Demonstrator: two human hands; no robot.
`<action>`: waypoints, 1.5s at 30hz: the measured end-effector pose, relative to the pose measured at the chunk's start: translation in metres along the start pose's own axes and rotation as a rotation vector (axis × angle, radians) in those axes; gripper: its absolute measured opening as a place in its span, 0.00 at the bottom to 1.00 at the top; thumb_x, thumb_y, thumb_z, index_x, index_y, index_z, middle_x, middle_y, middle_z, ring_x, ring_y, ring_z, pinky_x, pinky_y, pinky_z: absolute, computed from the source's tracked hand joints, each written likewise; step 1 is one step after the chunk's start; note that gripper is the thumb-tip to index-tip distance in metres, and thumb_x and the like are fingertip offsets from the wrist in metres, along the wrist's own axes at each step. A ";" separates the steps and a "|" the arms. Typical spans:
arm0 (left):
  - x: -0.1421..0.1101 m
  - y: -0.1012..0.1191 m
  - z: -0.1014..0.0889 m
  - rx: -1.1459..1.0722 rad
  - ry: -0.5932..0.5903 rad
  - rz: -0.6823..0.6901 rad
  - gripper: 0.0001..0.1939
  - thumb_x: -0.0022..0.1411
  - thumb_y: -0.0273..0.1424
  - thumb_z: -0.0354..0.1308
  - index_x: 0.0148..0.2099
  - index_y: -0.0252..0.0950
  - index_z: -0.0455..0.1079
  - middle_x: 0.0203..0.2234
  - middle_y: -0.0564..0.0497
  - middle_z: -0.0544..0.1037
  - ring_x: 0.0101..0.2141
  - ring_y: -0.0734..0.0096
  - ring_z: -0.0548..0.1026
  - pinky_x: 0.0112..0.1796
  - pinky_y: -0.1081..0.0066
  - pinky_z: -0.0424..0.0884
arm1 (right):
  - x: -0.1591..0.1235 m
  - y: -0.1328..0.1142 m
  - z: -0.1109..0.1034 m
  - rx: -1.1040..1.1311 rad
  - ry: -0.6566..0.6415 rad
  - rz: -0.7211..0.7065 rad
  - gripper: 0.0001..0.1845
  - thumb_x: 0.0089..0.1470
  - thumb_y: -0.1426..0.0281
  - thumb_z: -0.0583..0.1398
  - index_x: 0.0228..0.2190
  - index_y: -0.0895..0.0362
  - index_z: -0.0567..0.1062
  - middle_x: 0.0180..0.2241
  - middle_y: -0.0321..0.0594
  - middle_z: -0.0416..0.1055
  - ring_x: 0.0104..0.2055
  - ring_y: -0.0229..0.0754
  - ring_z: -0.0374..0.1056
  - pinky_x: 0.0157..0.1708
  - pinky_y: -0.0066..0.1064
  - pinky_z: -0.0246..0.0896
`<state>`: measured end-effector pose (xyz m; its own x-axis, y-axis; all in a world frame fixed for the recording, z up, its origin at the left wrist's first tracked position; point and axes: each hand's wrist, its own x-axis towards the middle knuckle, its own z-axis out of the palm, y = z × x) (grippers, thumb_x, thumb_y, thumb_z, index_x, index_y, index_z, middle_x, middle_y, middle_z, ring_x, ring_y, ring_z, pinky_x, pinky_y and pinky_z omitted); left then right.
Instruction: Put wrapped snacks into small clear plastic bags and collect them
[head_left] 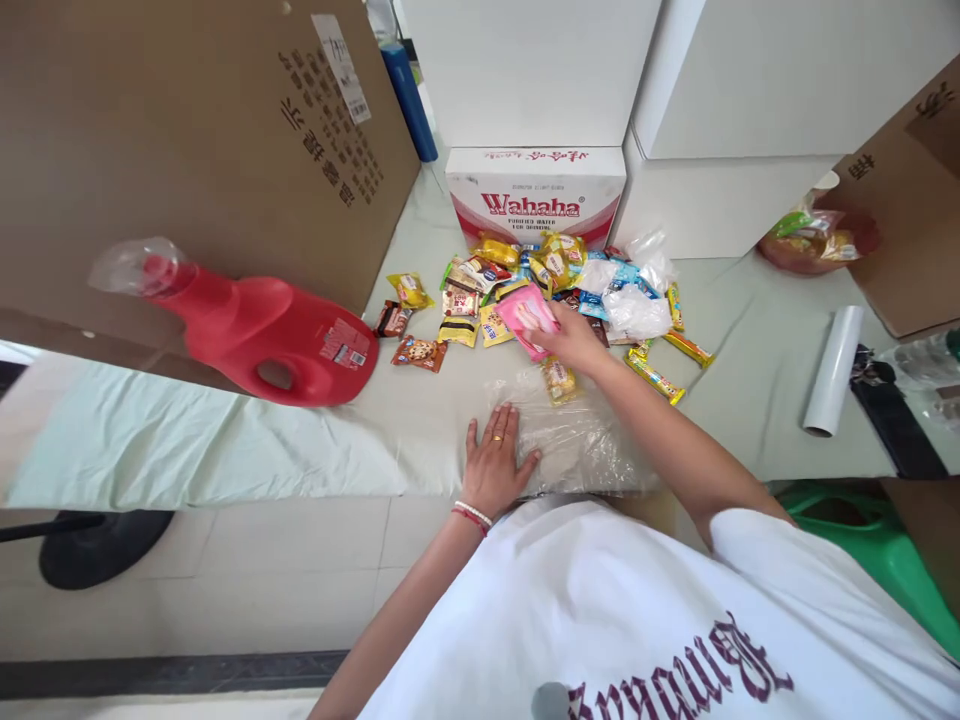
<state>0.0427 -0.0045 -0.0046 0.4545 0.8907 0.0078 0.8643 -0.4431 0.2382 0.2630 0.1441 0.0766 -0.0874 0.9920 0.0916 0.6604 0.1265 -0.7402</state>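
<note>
My right hand (574,338) grips a pink snack packet (528,316) over a pile of wrapped snacks. Flat on the table near its front edge lies my left hand (493,455), fingers stretched out, at the left side of a clear plastic bag (577,440). A yellow wrapped snack (559,380) rests at the bag's far end, below my right hand. Left of the pile are a yellow packet (410,290), a brown packet (392,319) and a cookie packet (418,353). Yellow stick-shaped packets (655,376) lie to the right of the pile.
A red jug (285,340) lies on its side at the left, by a large cardboard box (225,120). Behind the snacks stands a Wahaha carton (536,195). To the right are a white roll (834,370) and a bowl of packets (817,240).
</note>
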 end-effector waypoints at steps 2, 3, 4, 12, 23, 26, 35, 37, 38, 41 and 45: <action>0.000 0.001 0.000 -0.006 0.006 -0.002 0.40 0.71 0.49 0.46 0.76 0.32 0.46 0.72 0.38 0.54 0.71 0.51 0.54 0.69 0.43 0.43 | -0.039 0.009 -0.030 -0.042 -0.124 -0.173 0.20 0.58 0.55 0.63 0.42 0.58 0.75 0.41 0.44 0.70 0.43 0.48 0.65 0.46 0.36 0.61; 0.001 0.001 0.000 -0.009 0.008 0.000 0.40 0.71 0.49 0.46 0.76 0.33 0.47 0.72 0.38 0.54 0.72 0.51 0.54 0.69 0.43 0.43 | -0.057 0.012 -0.040 -0.062 -0.190 -0.226 0.20 0.59 0.56 0.63 0.45 0.58 0.75 0.41 0.44 0.69 0.43 0.48 0.65 0.45 0.36 0.61; 0.001 0.001 0.000 -0.012 0.010 0.004 0.39 0.71 0.49 0.46 0.76 0.33 0.48 0.72 0.39 0.54 0.72 0.51 0.54 0.69 0.43 0.42 | -0.075 0.014 -0.045 -0.098 -0.237 -0.253 0.20 0.60 0.57 0.63 0.47 0.57 0.75 0.42 0.45 0.69 0.43 0.48 0.65 0.44 0.36 0.62; -0.001 -0.001 0.001 0.011 0.014 0.011 0.39 0.71 0.48 0.46 0.75 0.32 0.50 0.72 0.39 0.54 0.71 0.51 0.55 0.69 0.43 0.42 | -0.154 0.021 -0.004 -0.517 -0.383 -0.316 0.33 0.59 0.54 0.65 0.61 0.54 0.70 0.57 0.54 0.66 0.55 0.58 0.59 0.54 0.49 0.56; -0.005 -0.011 -0.004 0.012 0.038 -0.026 0.32 0.73 0.43 0.45 0.74 0.39 0.54 0.70 0.41 0.60 0.71 0.50 0.56 0.68 0.38 0.40 | -0.140 0.021 -0.014 -0.539 -0.509 -0.291 0.37 0.59 0.57 0.66 0.65 0.57 0.66 0.58 0.54 0.68 0.56 0.57 0.60 0.55 0.48 0.57; -0.008 -0.013 -0.003 0.010 0.031 -0.025 0.33 0.73 0.45 0.44 0.75 0.39 0.53 0.71 0.41 0.58 0.71 0.51 0.55 0.69 0.38 0.38 | -0.144 0.023 -0.013 -0.578 -0.555 -0.295 0.40 0.57 0.58 0.68 0.66 0.56 0.64 0.60 0.54 0.66 0.56 0.58 0.61 0.54 0.48 0.58; -0.008 -0.012 -0.005 -0.016 0.016 -0.019 0.34 0.73 0.46 0.44 0.75 0.38 0.51 0.72 0.40 0.57 0.71 0.51 0.54 0.69 0.38 0.35 | -0.134 0.009 -0.018 -0.585 -0.485 -0.281 0.39 0.58 0.61 0.66 0.66 0.56 0.63 0.59 0.54 0.67 0.55 0.58 0.61 0.53 0.48 0.58; -0.009 -0.014 -0.004 -0.021 0.026 -0.030 0.35 0.73 0.46 0.45 0.75 0.37 0.50 0.72 0.40 0.56 0.71 0.51 0.54 0.69 0.39 0.36 | -0.128 0.008 -0.012 -0.605 -0.501 -0.273 0.39 0.57 0.62 0.67 0.66 0.56 0.64 0.58 0.55 0.68 0.55 0.59 0.61 0.54 0.49 0.58; -0.010 -0.016 -0.004 -0.019 0.044 -0.043 0.35 0.72 0.46 0.46 0.75 0.36 0.51 0.72 0.39 0.55 0.71 0.50 0.54 0.69 0.39 0.37 | -0.126 0.009 -0.010 -0.610 -0.519 -0.267 0.39 0.57 0.62 0.67 0.66 0.55 0.64 0.58 0.55 0.68 0.56 0.59 0.61 0.54 0.50 0.58; -0.023 -0.021 -0.004 0.001 0.136 -0.068 0.32 0.71 0.43 0.49 0.73 0.37 0.57 0.71 0.39 0.58 0.72 0.48 0.53 0.70 0.40 0.37 | -0.133 0.018 -0.014 -0.556 -0.515 -0.251 0.41 0.58 0.61 0.67 0.67 0.53 0.62 0.63 0.54 0.62 0.59 0.60 0.60 0.56 0.53 0.59; -0.048 -0.031 -0.008 -0.051 0.093 0.207 0.24 0.69 0.29 0.47 0.64 0.48 0.70 0.64 0.48 0.72 0.68 0.57 0.62 0.71 0.43 0.34 | -0.177 0.038 -0.041 -0.347 -0.388 -0.284 0.36 0.62 0.56 0.63 0.67 0.51 0.62 0.65 0.54 0.60 0.62 0.58 0.60 0.59 0.54 0.61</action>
<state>-0.0079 -0.0326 -0.0048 0.5970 0.7880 0.1505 0.7418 -0.6137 0.2705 0.3338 -0.0268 0.0597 -0.5196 0.8533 -0.0439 0.7708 0.4460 -0.4548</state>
